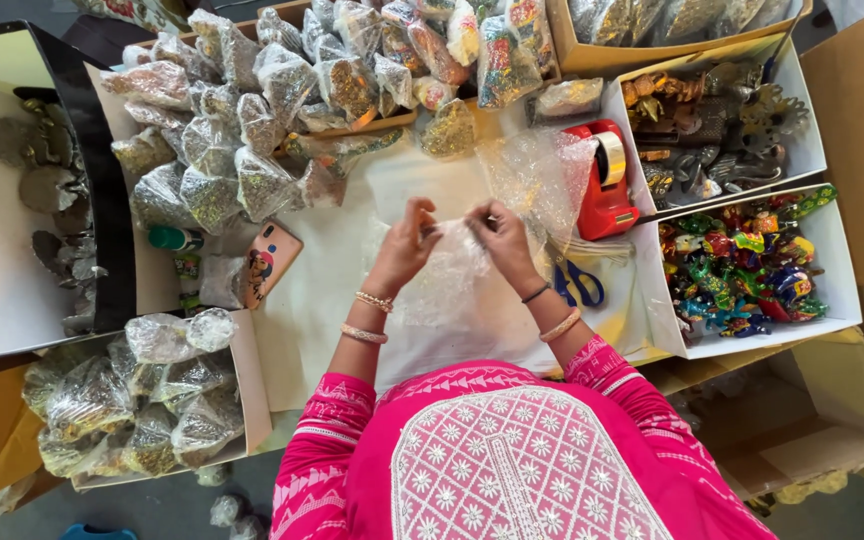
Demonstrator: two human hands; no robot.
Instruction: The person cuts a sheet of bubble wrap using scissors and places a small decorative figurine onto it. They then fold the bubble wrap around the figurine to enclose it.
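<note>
My left hand point(407, 243) and my right hand point(497, 238) are close together over a white work surface point(312, 300), both pinching a piece of clear bubble wrap point(452, 275) that drapes down between my forearms. Whether anything lies inside the wrap I cannot tell. More bubble wrap point(537, 180) lies bunched just beyond my right hand. Bangles sit on both wrists, and I wear a pink embroidered top.
A red tape dispenser point(602, 180) and blue-handled scissors point(577, 282) lie right of my hands. A phone point(270, 262) lies at left. Several wrapped bundles point(242, 130) pile at the back and in a box point(142, 400) front left. Boxes of colourful figures point(742, 265) and dark metal pieces point(722, 120) stand at right.
</note>
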